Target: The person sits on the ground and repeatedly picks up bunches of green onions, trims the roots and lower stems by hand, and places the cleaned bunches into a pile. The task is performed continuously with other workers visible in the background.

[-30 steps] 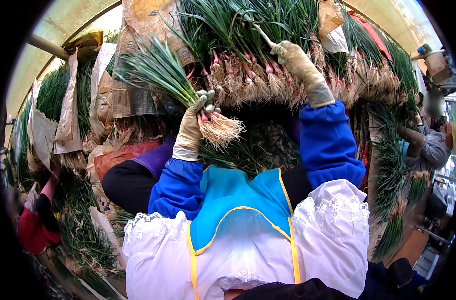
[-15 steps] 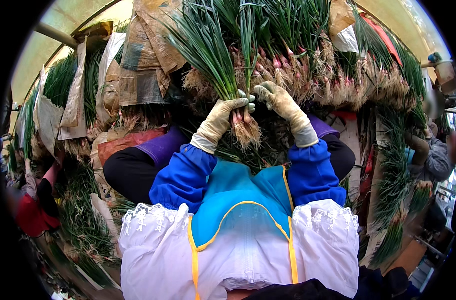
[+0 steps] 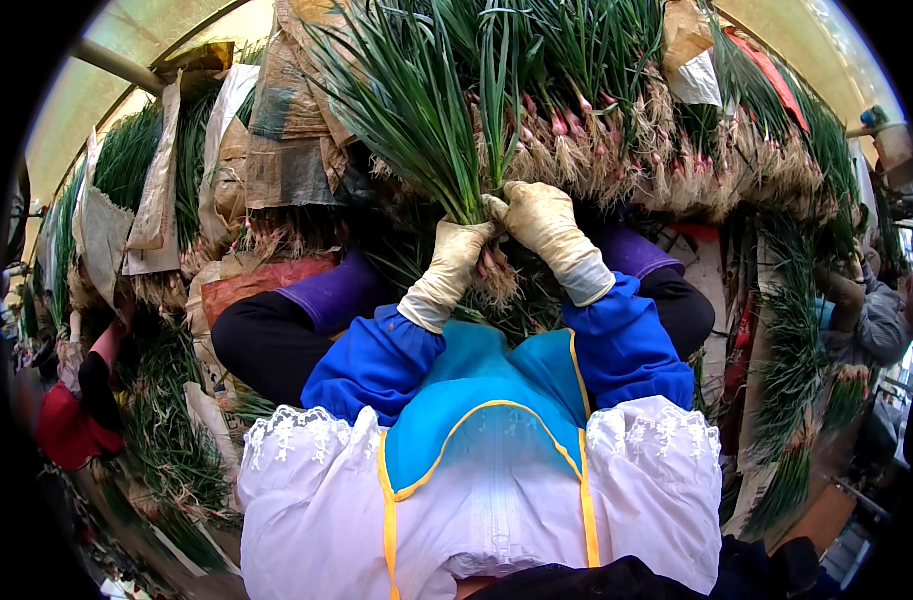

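A bunch of spring onions (image 3: 432, 130) with long green leaves stands upright in front of me. My left hand (image 3: 455, 255), in a pale, soiled work glove, is closed around its lower stems. The gloved right hand (image 3: 549, 225) grips the same bunch from the other side, its fingers meeting the left ones at the stems. Pinkish bulbs and stringy roots (image 3: 499, 278) poke out below the hands. Just beyond lies a thick heap of more spring onions (image 3: 587, 75), roots toward me.
Brown woven sacking (image 3: 295, 130) hangs over the pile at the left. My bent knees in purple covers (image 3: 332, 292) flank my arms. Loose green leaves (image 3: 172, 430) lie at the left, with more stalks (image 3: 782, 340) at the right. Another person's grey sleeve (image 3: 882, 320) shows at far right.
My right hand has come inward and down from beside the bunch and taken hold of it. Both hands with the bunch have lowered slightly, hiding more of the bulbs.
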